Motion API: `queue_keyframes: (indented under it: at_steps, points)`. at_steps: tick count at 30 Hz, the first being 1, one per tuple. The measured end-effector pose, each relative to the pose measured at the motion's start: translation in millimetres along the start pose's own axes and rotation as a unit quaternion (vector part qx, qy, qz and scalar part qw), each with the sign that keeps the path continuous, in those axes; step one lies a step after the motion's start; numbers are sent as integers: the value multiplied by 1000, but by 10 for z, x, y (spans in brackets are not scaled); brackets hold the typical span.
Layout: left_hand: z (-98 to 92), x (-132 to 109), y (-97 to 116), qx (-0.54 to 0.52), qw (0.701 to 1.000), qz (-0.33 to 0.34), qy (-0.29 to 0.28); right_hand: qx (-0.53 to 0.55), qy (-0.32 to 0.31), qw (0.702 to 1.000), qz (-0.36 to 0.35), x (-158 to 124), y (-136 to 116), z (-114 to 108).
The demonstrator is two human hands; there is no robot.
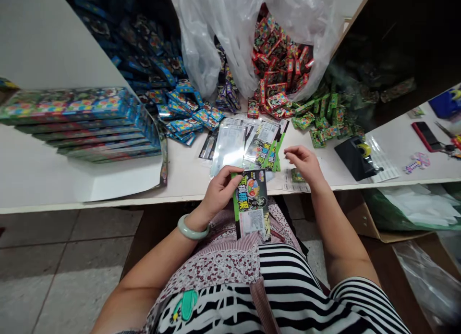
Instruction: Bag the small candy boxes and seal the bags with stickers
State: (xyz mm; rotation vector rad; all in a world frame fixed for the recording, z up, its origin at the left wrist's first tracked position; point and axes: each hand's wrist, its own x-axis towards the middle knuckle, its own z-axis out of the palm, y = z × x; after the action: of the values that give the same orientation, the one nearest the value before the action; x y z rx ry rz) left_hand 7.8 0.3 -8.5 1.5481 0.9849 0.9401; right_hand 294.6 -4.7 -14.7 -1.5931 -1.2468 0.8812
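My left hand (224, 189) pinches the top edge of a printed black and green packaging card (251, 206), which hangs over my lap at the table's front edge. My right hand (304, 163) is raised over the table to the right of the card, its thumb and fingers pressed together; what they hold, if anything, is too small to make out. Below that hand a small green packet (297, 175) lies near the edge. Ahead of both hands is a loose pile of similar printed cards (262, 146) and clear plastic sheets (229, 147).
Loose blue boxes (183, 125), red boxes (277, 89) spilling from a plastic bag (201, 45), and green boxes (329, 117) line the back. Stacked display boxes (97, 127) stand at left. A tape dispenser (355, 156) and a phone (427, 136) lie at right.
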Motion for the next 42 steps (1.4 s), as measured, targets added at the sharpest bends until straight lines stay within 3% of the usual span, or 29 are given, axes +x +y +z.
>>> queue_keyframes:
  at_steps: [2, 4, 7, 11, 19, 25, 28, 31, 33, 35, 38, 42]
  points:
    - [5, 14, -7, 0, 1000, -9, 0, -99, 70, 993, 13, 163, 172, -241]
    - [7, 26, -3, -4, 1000, -11, -1, -202, 90, 975, 19, 263, 286, -438]
    - [0, 36, -2, -5, 1000, -16, 0, -317, 68, 945, 44, 296, 338, -595]
    - [-16, 46, -18, -7, 999, -38, 3, -385, 12, 920, 76, 269, 321, -609]
    - [-5, 59, -4, -3, 999, -45, -3, -390, -3, 917, 80, 349, 361, -521]
    - [-15, 48, -54, -3, 999, -46, -2, -251, 40, 963, 87, 325, 470, -501]
    - [-18, 47, -77, -9, 999, -47, -5, -205, 48, 971, 110, 301, 490, -571]
    - [0, 55, -61, -15, 999, -41, -9, -121, 52, 983, 131, 223, 347, -630]
    - [26, 63, -33, -18, 999, -29, -11, -35, 24, 993, 114, 124, 123, -597]
    - [58, 73, 3, -23, 1000, -13, -15, 26, -49, 997, 58, 7, -178, -483]
    - [107, 83, 70, -28, 999, 15, -25, 40, -194, 980, -5, -111, -636, -210]
    - [128, 79, 156, -28, 998, 47, -38, 14, -297, 954, -46, -44, -953, 119]
